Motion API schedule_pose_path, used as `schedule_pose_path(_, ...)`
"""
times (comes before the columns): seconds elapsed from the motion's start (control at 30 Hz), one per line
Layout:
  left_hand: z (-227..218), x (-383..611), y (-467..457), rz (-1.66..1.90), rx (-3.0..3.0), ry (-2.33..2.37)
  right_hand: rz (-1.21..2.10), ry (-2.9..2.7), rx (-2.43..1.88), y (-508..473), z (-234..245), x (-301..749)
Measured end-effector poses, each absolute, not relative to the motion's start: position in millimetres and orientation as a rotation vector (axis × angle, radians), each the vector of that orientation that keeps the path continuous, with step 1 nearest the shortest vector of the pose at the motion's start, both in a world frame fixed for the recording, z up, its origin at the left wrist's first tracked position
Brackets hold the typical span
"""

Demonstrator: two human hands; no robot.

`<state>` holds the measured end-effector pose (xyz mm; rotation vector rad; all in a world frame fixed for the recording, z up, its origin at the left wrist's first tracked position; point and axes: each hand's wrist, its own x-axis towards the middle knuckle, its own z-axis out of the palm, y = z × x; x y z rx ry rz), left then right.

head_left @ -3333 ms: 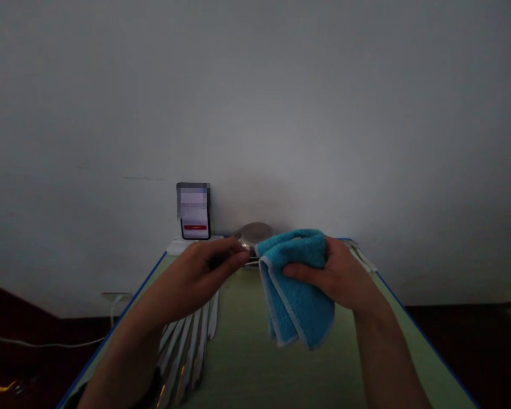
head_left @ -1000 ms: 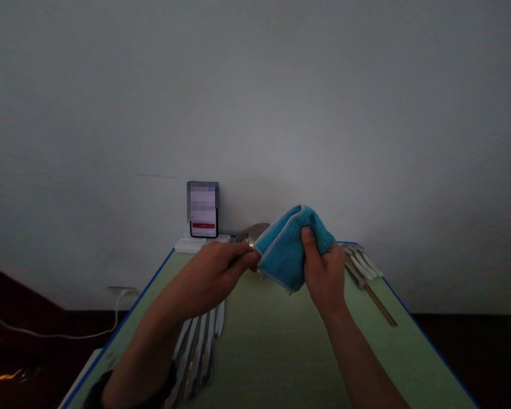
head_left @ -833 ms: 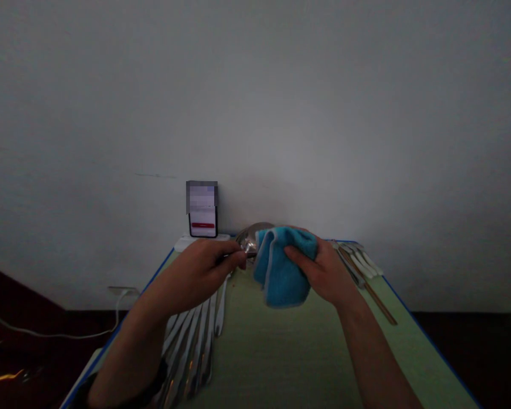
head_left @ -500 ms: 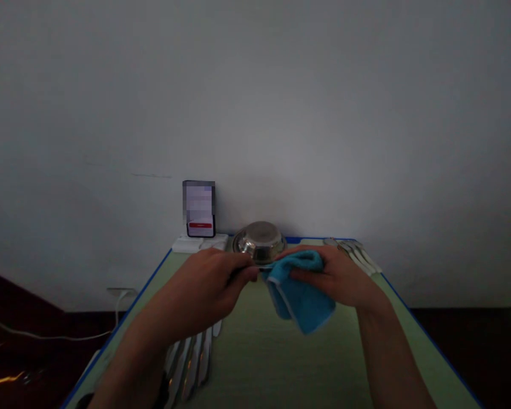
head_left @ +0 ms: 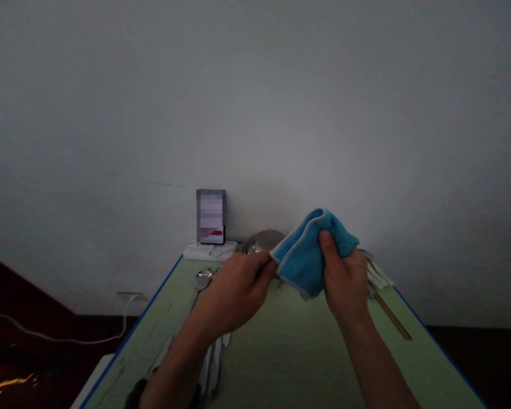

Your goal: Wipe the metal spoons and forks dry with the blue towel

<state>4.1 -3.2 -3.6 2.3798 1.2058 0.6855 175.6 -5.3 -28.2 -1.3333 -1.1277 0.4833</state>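
Note:
My left hand (head_left: 242,289) is closed in a pinch at the left edge of a blue cloth (head_left: 302,267). What lies between its fingertips is hidden by the fingers and the cloth. My right hand (head_left: 344,278) grips the folded cloth from the right, thumb on top. Both hands are held above the green table (head_left: 276,352), in front of an upturned metal bowl (head_left: 266,237) that they partly cover. Under my left forearm lie several knives (head_left: 215,363), with a spoon (head_left: 203,279) beyond them.
A phone (head_left: 212,216) stands upright on a white base (head_left: 208,250) by the wall. At the right edge lie several pieces of white-handled cutlery (head_left: 381,275) and one with a brown handle (head_left: 392,313). A white cable (head_left: 85,342) runs left of the table.
My right hand has moved up and right, its thumb now on top, and the cloth is bunched higher. The thin metal edge between my hands is now hidden. The view has shifted slightly.

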Motion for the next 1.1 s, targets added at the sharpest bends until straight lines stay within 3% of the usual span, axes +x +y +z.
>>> schedule_pose_path(0.17, -10.3, 17.5, -9.1, 0.842, 2.313, 1.196, 0.554, -0.853, -1.095, -1.0, -38.9, 156.8)
schedule_pose_path(0.37, -13.9, 17.1, -7.7, 0.895, 2.262, 1.227, 0.861, -0.700, -0.885, -1.0, -44.2, 139.8)
schedule_pose_path(0.63, -18.0, 22.1, -7.0, 0.800, 2.310, 1.095, 1.045, -0.621, -0.826, 2.5, -37.2, 149.5)
schedule_pose_path(0.93, -3.5, 3.6, -10.1, 0.581, 2.359, 1.222, 0.663, -1.103, -1.187, 10.1, -36.4, 192.8)
schedule_pose_path(1.1, 8.7, -16.5, -10.2, 0.554, 2.392, 1.290, 0.844, -1.549, -1.066, -1.3, -25.7, 204.8)
